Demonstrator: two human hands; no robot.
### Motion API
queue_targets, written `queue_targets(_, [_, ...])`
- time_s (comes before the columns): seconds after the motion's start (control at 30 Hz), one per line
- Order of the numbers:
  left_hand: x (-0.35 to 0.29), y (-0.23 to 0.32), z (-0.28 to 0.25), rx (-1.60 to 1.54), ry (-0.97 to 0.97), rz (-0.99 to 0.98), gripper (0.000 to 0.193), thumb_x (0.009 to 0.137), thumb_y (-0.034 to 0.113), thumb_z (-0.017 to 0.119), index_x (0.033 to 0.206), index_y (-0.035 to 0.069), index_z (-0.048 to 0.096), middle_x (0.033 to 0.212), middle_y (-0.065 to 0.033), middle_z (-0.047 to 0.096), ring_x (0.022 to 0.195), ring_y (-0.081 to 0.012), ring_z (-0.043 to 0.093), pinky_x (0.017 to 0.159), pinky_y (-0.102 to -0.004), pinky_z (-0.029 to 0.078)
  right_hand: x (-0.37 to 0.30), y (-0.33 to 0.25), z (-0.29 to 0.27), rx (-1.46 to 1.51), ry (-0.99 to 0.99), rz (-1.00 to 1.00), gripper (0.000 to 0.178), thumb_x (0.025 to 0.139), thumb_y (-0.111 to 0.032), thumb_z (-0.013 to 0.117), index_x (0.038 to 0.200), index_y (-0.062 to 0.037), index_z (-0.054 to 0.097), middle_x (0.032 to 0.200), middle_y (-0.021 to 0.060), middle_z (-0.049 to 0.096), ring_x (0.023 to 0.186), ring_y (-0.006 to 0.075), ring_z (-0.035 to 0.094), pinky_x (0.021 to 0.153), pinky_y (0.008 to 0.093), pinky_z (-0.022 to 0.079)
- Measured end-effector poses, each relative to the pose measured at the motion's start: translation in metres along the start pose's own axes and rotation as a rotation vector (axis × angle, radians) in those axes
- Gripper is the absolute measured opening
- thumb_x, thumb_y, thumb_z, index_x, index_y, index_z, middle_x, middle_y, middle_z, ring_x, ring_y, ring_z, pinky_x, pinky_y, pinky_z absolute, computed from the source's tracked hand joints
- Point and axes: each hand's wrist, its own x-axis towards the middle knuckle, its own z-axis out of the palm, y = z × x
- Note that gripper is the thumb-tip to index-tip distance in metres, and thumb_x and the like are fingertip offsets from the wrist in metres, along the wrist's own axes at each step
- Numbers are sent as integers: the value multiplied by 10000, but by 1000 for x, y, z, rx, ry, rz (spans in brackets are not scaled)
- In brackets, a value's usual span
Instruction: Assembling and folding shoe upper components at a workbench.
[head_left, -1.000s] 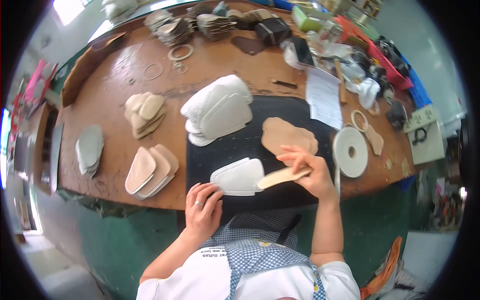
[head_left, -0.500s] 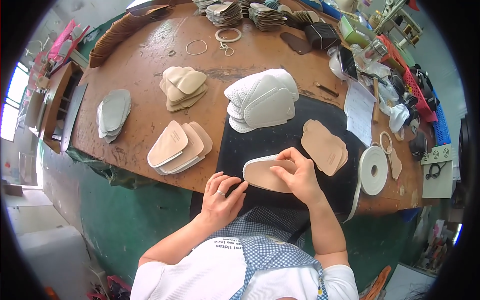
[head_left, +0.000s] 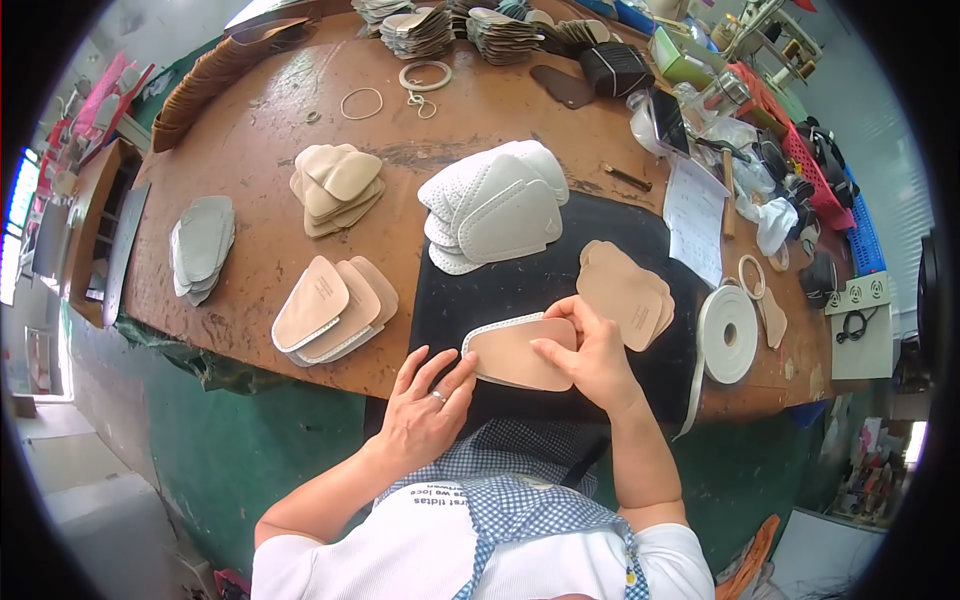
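Observation:
A beige insole piece (head_left: 520,355) with a white stitched or perforated layer showing along its upper edge is held low over the black mat (head_left: 450,290). My right hand (head_left: 590,360) grips its right end, thumb on top and fingers at the far edge. At the rounded left end, my left hand (head_left: 425,410), with a ring on one finger, pinches the rim between thumb and a fingertip; its other fingers are spread. White perforated pieces (head_left: 510,210) lie piled beyond it. Beige pieces (head_left: 625,290) are stacked to the right, and layered beige-and-white pieces (head_left: 325,310) to the left.
Farther left are grey pieces (head_left: 203,245) and another beige pile (head_left: 335,185). A white tape roll (head_left: 728,335) lies right of the mat, near a written sheet (head_left: 695,215). Several stacks (head_left: 415,35) line the back. The table's front edge (head_left: 250,355) curves before me.
The view has shifted, so the table things sit farther left. The insole piece has turned its top face more toward me, and my left fingers have closed in on its left end.

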Motion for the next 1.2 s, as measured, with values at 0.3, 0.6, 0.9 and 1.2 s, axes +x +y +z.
queue_targets(0.3, [36,10,6,-16,-36,28,580,802,162,808,1327,15,614,1472,-136,577,1398,-321,489,1214,-530,325,-8,3,-1,-622,198,-248,366,832,-117,813,1133,-6,636,921,106,675,790,306,679,764,389,570])
queue_targets(0.6, [59,-9,10,-290,-280,-17,723,877,314,773,1454,-30,504,1570,-220,441,1479,-389,388,1200,-474,347,-39,28,19,-875,82,-637,593,898,-238,713,1370,95,581,1468,247,554,1345,368,566,1166,509,391])
queue_targets(0.9, [79,-9,13,-219,-130,-229,290,837,224,781,977,5,652,842,-153,680,850,-343,643,815,-432,494,3,17,12,-696,89,-667,316,769,-130,809,1045,-54,675,979,85,596,1008,292,584,917,412,487])
queue_targets(1.2, [76,-20,7,-736,-192,-601,217,1004,127,608,1073,-31,740,807,-78,711,769,-118,640,709,-306,530,-2,14,14,-558,94,-628,324,771,-74,809,1058,-51,661,1089,100,629,1055,307,582,935,434,482])
